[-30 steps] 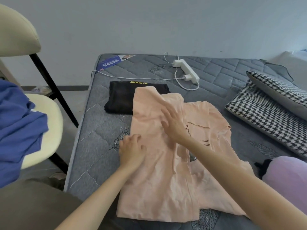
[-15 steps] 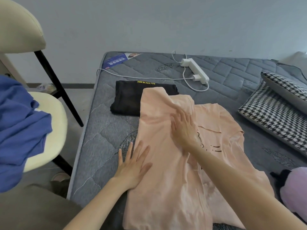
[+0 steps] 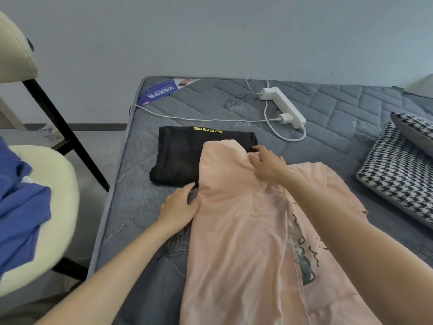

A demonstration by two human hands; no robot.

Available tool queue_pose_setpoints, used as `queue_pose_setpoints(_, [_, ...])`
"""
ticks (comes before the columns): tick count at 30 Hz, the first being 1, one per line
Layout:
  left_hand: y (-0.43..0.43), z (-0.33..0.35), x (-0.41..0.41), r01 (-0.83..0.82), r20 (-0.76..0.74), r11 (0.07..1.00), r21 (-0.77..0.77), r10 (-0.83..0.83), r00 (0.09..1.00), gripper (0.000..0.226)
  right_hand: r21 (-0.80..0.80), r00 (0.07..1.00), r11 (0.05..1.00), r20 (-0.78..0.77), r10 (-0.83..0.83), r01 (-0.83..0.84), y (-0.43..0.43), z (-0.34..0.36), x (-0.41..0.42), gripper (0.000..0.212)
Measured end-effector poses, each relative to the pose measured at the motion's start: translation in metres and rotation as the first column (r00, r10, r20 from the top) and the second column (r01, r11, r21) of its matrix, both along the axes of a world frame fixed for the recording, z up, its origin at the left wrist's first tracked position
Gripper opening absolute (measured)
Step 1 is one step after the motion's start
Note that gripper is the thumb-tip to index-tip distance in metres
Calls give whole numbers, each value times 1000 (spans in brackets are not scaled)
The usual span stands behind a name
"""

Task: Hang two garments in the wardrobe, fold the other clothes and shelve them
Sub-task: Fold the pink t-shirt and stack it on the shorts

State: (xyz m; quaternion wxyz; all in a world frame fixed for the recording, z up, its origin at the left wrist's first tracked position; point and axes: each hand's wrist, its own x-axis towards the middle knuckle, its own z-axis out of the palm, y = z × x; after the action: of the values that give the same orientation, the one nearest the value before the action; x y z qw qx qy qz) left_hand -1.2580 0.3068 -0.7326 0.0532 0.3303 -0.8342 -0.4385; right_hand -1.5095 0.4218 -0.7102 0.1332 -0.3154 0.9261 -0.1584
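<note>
Peach printed shirt (image 3: 234, 231), folded lengthwise, lies on our grey quilted mattress (image 3: 339, 106), its top overlapping a folded black garment (image 3: 178, 158). Our left hand (image 3: 179, 207) rests flat at its left edge. Our right hand (image 3: 269, 164) presses loose, spread fingers on its upper fold.

A grey quilted mattress (image 3: 328, 106) carries everything. A folded black garment (image 3: 178, 156) lies near its left edge. A peach shirt (image 3: 239, 231) stretches up the middle, its far end overlapping the black garment. Behind them rests a white power strip (image 3: 283, 106), its cable (image 3: 187, 118) running left. A blue label (image 3: 161, 91) lies at the far left corner, and houndstooth pillows (image 3: 393, 174) lie at the right.
</note>
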Motion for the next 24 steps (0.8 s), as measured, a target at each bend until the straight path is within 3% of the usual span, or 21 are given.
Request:
queue_pose_setpoints(2, [-11, 5, -21, -101, -17, 968, 230, 107, 994, 48, -22, 998, 1000, 66, 0, 1, 7, -3, -4, 54])
queue_pose_setpoints(4, [-18, 6, -36, -175, 2, 932, 316, 184, 983, 35, 18, 995, 1000, 96, -14, 12, 16, -5, -6, 66])
queue_pose_setpoints(7, [-20, 5, -49, -215, -17, 928, 303, 231, 973, 31, 2, 1000, 1000, 1, 19, -19, 24, -7, -7, 54])
queue_pose_setpoints(9, [-19, 7, -57, -225, -107, 926, 304, 267, 958, 27, -132, 994, 990, -108, 34, -48, 27, -2, -6, 40])
queue_pose_setpoints(13, [-19, 15, -76, -283, -223, 946, 160, 314, 923, 15, -415, 974, 909, -221, -52, -46, 27, 8, -8, 43])
queue_pose_setpoints(15, [-22, 15, -83, -329, -202, 938, 104, 344, 917, 14, -410, 963, 912, -249, -104, -7, 26, 5, -13, 39])
queue_pose_setpoints(20, [-28, 8, -78, -366, -107, 909, 198, 391, 914, 12, -69, 967, 986, -197, -160, 149, 11, -14, -6, 31])
queue_pose_setpoints(24, [-24, 7, -57, -282, -139, 913, 295, 332, 933, 10, -273, 885, 958, -422, -200, 86, 6, -12, 17, 36])
